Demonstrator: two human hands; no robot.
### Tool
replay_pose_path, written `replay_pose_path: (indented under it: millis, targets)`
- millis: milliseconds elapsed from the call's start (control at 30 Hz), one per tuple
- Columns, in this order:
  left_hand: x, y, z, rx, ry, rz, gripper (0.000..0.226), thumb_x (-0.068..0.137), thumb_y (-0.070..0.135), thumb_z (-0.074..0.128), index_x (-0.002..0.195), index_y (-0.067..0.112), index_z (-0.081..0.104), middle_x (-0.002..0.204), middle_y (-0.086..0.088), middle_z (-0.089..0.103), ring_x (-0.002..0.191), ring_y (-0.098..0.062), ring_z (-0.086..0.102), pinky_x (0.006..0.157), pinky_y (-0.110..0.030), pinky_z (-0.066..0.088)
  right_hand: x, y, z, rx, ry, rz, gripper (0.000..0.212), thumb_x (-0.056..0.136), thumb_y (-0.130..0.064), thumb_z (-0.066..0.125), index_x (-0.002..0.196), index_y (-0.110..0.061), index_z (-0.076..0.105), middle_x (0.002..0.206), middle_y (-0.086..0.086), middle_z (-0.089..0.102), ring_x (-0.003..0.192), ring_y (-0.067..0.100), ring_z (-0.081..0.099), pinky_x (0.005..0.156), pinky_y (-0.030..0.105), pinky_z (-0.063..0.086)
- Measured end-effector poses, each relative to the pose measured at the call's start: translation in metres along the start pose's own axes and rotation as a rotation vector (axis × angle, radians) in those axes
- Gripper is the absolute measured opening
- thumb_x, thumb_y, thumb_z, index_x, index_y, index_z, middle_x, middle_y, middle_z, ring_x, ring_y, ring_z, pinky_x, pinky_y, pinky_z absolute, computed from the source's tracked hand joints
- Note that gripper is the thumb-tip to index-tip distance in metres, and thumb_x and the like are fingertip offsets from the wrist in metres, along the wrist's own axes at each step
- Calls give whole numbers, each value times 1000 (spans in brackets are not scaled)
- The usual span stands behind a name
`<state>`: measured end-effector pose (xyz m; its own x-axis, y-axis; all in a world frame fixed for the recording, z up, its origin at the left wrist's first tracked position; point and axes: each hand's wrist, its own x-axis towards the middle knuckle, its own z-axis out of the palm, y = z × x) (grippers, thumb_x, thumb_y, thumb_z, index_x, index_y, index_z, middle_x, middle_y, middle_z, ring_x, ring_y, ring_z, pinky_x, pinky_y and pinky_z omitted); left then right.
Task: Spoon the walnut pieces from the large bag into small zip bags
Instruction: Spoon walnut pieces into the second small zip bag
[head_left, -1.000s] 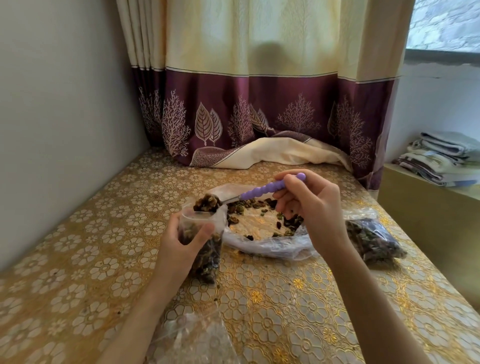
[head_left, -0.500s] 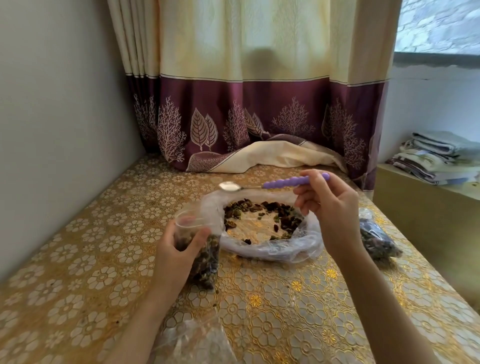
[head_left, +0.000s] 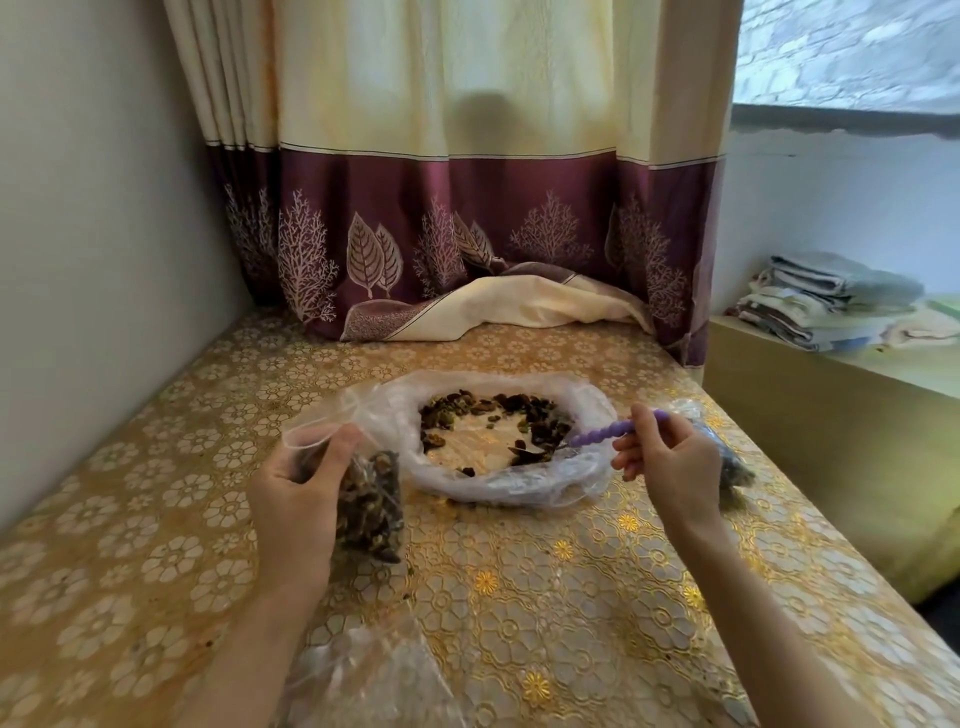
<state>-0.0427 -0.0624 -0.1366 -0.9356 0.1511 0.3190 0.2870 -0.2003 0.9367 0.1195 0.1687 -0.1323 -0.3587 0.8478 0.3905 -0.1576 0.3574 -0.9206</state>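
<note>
Gold-flowered desk (head_left: 519, 597): right hand (head_left: 675, 467) pinching the purple spoon (head_left: 597, 435) may fling walnut pieces (head_left: 493, 405) over the large bag (head_left: 519, 483), while left hand (head_left: 296, 499) grips a sagging small zip bag (head_left: 363, 499).

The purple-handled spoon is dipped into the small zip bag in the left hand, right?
Not quite. The head view shows the purple-handled spoon, held by the right hand, dipped into the large clear plastic bag. The left hand only holds the small zip bag.
</note>
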Motion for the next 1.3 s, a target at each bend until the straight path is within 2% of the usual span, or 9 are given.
replay_pose_path:
  millis: [167,400,533,600,667,833,1000,1100,1300]
  targets:
    - [-3,-9,4,65,-37,40,5,77,29,69,79,26,66,73,15,69,68,4,62,62,-6,46,-6,-1,5,-110,111,-155,21,93,-23,56,74,-14,61,60,2,65,45,10,61,43,18,49]
    - [-1,-9,2,126,-201,46,16,76,36,67,87,24,67,85,14,70,77,1,64,64,-4,46,-14,0,15,-219,75,-306,26,92,-16,57,74,-34,56,62,-26,64,51,2,63,49,8,47]
    - [1,-7,0,136,-314,53,22,73,36,67,92,25,66,92,11,71,85,-2,66,72,-13,50,-17,13,12,-199,94,-214,24,93,-15,57,77,-33,59,60,-15,65,53,4,64,56,20,55]
    - [2,-8,-3,160,-338,37,27,69,41,68,94,29,65,100,17,68,91,4,62,75,-18,50,-17,18,9,-153,103,-116,19,93,-17,56,79,-28,61,62,-7,67,54,6,66,60,27,57]
    - [4,-9,-6,178,-375,7,31,68,43,68,97,33,63,106,17,66,93,4,61,76,-18,47,-16,22,6,-109,120,-49,19,94,-18,55,78,-26,62,61,-4,67,56,8,67,61,26,58]
    - [6,-6,-12,238,-508,-58,38,66,42,68,100,38,53,95,9,65,76,5,63,56,-3,43,-14,24,1,-7,156,61,15,94,-18,55,89,-11,67,65,3,68,56,11,67,57,21,56]
    - [3,-11,-13,410,-663,-88,74,48,77,67,108,40,46,93,14,62,78,2,61,59,-8,44,-15,21,0,64,132,93,16,94,-15,54,84,-14,66,62,2,67,56,13,65,55,21,55]
    - [2,-19,-8,494,-665,-38,56,52,62,67,101,47,43,94,14,60,79,2,59,56,-6,44,-17,13,1,108,103,88,17,94,-13,53,82,-12,65,62,4,66,56,13,64,53,20,53]
    - [3,-33,0,453,-547,10,51,49,64,70,92,65,41,92,15,58,79,0,59,51,-9,45,-19,-14,11,216,32,48,18,93,-10,54,80,-7,65,63,9,66,57,19,63,51,21,52]
